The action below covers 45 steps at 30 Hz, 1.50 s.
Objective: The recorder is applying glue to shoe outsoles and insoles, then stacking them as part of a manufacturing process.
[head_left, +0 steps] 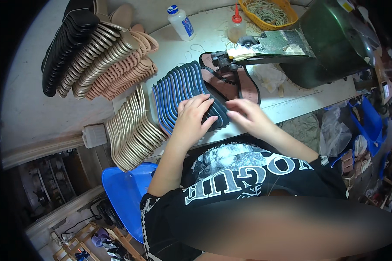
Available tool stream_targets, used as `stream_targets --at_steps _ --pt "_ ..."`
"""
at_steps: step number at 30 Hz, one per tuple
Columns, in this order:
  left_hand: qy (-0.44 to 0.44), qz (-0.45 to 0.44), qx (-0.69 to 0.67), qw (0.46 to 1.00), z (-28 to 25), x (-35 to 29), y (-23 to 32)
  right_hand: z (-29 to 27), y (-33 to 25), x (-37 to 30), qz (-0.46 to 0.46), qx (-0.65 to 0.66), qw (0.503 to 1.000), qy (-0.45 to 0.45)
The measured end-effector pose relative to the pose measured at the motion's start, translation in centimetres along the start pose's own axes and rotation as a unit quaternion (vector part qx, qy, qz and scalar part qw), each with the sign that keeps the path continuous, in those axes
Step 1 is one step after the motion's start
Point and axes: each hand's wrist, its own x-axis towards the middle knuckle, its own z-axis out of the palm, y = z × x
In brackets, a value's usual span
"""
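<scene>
A leaning row of dark shoe soles (174, 93) with blue-grey edges lies on the white table in front of me. My left hand (194, 114) rests on top of its right part, fingers bent and apart, thumb set off from them. Just beyond the row's right end is my right hand (248, 116), its thumb and fingertips apart beside the last black sole; whether they touch it I cannot tell. Behind the hands, a pair of sandals (249, 87) with brownish-pink footbeds and black straps lies partly beneath the arm of a green machine (326, 48).
Gold-edged soles (133, 130) stand bundled at the left. Farther back are bundles of black soles (69, 48), gold soles (93, 58) and pink soles (124, 74). A white bottle (181, 24), a red-tipped squeeze bottle (236, 28) and a yellow basket (270, 15) of bands line the back.
</scene>
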Motion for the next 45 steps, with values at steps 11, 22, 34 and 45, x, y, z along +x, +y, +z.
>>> stream_targets --at_steps 11,22,34,45 --pt "0.094 -0.055 -0.112 0.988 0.8 0.3 -0.4 2.4 0.6 2.1 -0.022 -0.064 0.998 -0.002" --pt "0.174 -0.094 -0.226 0.954 1.2 -0.1 -0.7 -6.0 -4.2 -1.5 -0.093 -0.122 0.987 -0.056" --pt "0.209 -0.191 -0.732 0.619 -1.1 2.2 4.6 -4.6 -5.8 -2.3 -0.032 0.187 0.981 0.049" --pt "0.117 -0.127 -0.741 0.649 -1.5 2.6 5.6 -4.9 -2.1 0.3 0.027 0.541 0.838 -0.057"
